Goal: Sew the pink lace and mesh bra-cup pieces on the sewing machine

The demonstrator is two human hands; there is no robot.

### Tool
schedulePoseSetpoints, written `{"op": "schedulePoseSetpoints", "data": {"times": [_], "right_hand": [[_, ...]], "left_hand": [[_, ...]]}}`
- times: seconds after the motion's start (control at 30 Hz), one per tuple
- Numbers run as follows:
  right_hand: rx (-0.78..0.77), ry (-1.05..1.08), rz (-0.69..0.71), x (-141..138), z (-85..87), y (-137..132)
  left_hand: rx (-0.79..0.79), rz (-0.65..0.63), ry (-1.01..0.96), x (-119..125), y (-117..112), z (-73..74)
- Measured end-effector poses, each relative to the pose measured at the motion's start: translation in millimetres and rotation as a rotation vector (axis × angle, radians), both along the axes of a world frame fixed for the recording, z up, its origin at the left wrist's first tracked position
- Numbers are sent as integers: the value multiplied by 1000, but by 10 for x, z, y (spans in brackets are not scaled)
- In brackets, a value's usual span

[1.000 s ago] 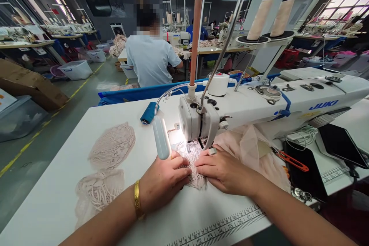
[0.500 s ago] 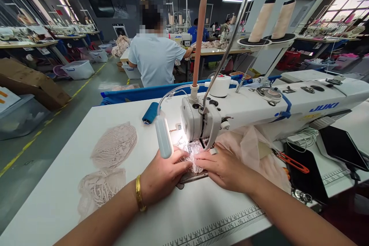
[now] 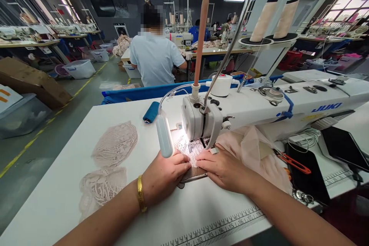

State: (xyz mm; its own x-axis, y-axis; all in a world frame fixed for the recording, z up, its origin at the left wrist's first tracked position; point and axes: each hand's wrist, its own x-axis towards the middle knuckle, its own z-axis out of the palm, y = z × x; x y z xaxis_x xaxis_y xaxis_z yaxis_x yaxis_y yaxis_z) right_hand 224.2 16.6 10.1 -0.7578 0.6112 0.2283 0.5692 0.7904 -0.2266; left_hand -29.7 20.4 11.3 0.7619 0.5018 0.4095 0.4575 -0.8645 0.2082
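Note:
A piece of pale pink lace lies under the needle area of a white sewing machine, brightly lit by a small lamp. My left hand, with a gold bracelet at the wrist, presses thumb and fingers together on the lace's left edge. From the other side, my right hand grips the lace with its fingers close together. The two sets of fingertips are a small gap apart, and the metal plate shows below the lace. The needle tip is hard to make out. Sheer pink fabric is bunched behind my right hand.
Two lace pieces, an oval one and a crumpled one, lie at left. A teal thread spool stands behind. Orange thread snips rest on a dark flat device at right. A co-worker sits ahead.
The lace has slid away from me under the machine, baring more of the metal plate. My hands stay nearly in place. The co-worker's right arm has drawn in.

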Motion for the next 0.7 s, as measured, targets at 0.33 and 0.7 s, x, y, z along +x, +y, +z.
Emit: {"op": "schedulePoseSetpoints", "data": {"times": [0.33,0.7], "right_hand": [[82,28,-144,-61,-86,48],[130,46,-201,-94,-111,149]], "left_hand": [[62,99,-3,2,131,-26],[25,225,68,-53,224,-106]]}}
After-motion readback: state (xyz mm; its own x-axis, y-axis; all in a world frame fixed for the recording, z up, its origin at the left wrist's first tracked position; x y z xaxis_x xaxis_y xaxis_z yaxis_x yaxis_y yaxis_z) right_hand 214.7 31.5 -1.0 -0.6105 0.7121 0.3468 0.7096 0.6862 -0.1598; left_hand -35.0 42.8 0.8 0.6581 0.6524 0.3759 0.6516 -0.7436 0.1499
